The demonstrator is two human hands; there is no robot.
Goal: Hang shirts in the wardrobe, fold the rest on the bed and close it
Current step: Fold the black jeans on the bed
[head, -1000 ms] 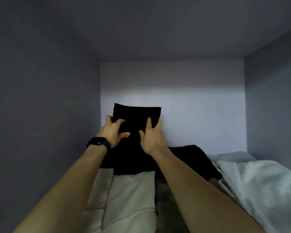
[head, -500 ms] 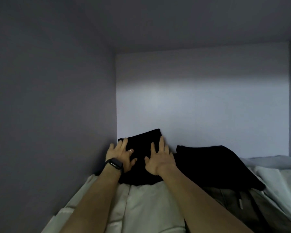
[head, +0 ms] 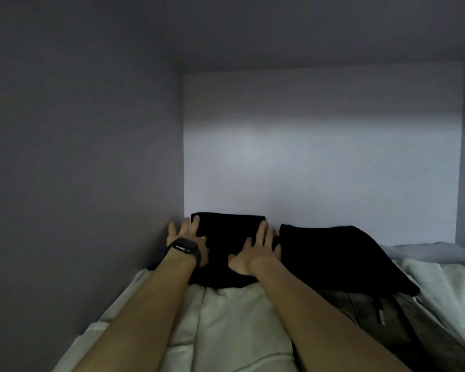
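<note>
Inside a wardrobe compartment, a folded black garment (head: 226, 245) lies flat at the back left corner, on top of a cream folded garment (head: 231, 326). My left hand (head: 184, 238), with a black watch on the wrist, rests flat on the black garment's left edge, fingers straight and spread. On its right side my right hand (head: 255, 251) presses down, fingers straight too. Neither hand grips the cloth.
A second black garment (head: 338, 256) lies to the right over a dark olive one (head: 373, 315). Pale grey-white fabric (head: 446, 288) fills the far right. The left wall (head: 91, 183), back wall (head: 320, 157) and ceiling enclose the compartment closely.
The black garment, held upright a second ago, has been lowered flat onto the pile. Both hands went from gripping it to pressing on it with straight fingers.
</note>
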